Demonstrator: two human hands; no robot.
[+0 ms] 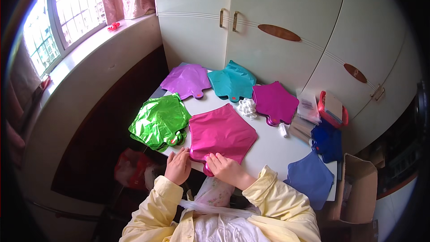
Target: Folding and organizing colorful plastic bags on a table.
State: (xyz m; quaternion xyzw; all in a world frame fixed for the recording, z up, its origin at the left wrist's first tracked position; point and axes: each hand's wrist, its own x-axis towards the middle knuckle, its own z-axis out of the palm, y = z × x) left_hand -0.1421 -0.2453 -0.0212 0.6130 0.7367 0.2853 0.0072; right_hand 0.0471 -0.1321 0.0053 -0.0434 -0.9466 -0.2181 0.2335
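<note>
A stack of flat pink foil balloons [222,131], star-shaped with blunt points, lies at the table's near edge in front of me. My right hand [226,169] is closed at the stack's near side, its fingertips on the rounded filling tab [207,170]; its thumb is hidden. Beside the stack's near left corner is my left hand [178,167], with fingers extended against the edge and the thumb apart. To the left lies a crinkled stack of shiny green foil balloons [157,121].
Behind lie purple [187,79], teal [233,82] and magenta [275,103] balloon stacks, with a white bundle [247,108] between them. Blue balloons [310,179], a red basket [321,107] and a cardboard box [358,192] stand right. White cabinets [273,0] border the table [268,152].
</note>
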